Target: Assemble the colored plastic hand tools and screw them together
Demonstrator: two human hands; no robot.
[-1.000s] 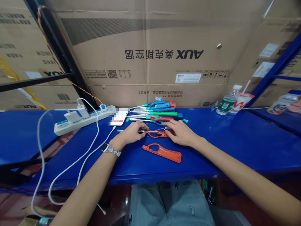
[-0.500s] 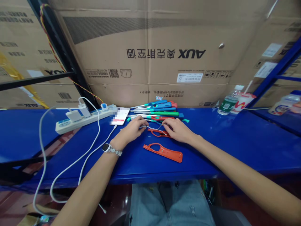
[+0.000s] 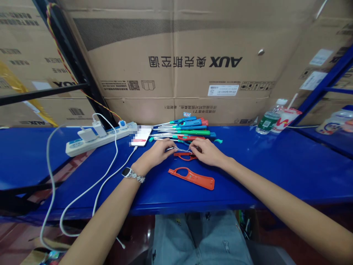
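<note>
My left hand [image 3: 158, 151] is closed in a pinch on a slim metal rod [image 3: 170, 148], most of it covered by my fingers. Thin pale wires [image 3: 182, 149] run from there across to my right hand [image 3: 206, 151], whose fingertips are pinched together on their other end. Just below them lies an orange-red lighter shell half [image 3: 182, 157], partly hidden by my right hand; a small dark part shows at my fingertips. Nearer the table's front lies a second orange shell half [image 3: 197, 179], inner side up, touched by neither hand.
Behind my hands lie several long-necked lighters [image 3: 190, 128] in blue, green and red. A phone [image 3: 142, 135] on a white cable and a power strip [image 3: 102, 139] sit left. A bottle [image 3: 267, 119] and a cup [image 3: 285, 119] stand right. Cardboard [image 3: 171, 81] walls the back.
My left hand has shifted slightly right and down. My right hand has moved slightly, and the wires sag between the hands. Both shell halves stay put.
</note>
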